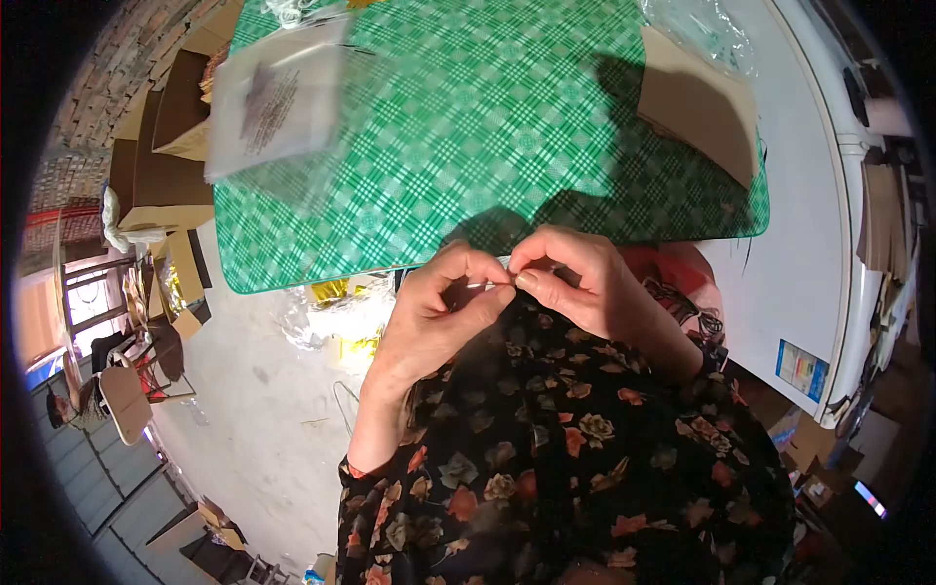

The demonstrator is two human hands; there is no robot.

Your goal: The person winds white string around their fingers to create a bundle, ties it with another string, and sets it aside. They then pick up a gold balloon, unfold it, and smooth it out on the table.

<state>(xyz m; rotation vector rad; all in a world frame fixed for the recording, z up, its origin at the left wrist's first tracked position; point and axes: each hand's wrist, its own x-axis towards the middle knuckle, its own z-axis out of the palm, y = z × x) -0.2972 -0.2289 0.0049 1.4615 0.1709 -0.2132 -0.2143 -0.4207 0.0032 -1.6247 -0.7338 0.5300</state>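
Observation:
My left hand (434, 312) and my right hand (575, 278) meet just below the near edge of a green checked table (487, 127). Both pinch a small thin pale piece (490, 284) between thumb and fingertips; it is too small to name, perhaps a wire or a small clear part. My hands are over my lap, above a dark flower-printed garment (565, 458). A clear plastic bag with dark print (278, 97) appears blurred at the table's far left corner.
A brown cardboard box (697, 102) lies on the table's right side, with clear plastic bags (707, 29) behind it. A white appliance (829, 244) stands to the right. Cardboard boxes (166, 146) stack at the left; crumpled plastic (336, 312) lies on the grey floor.

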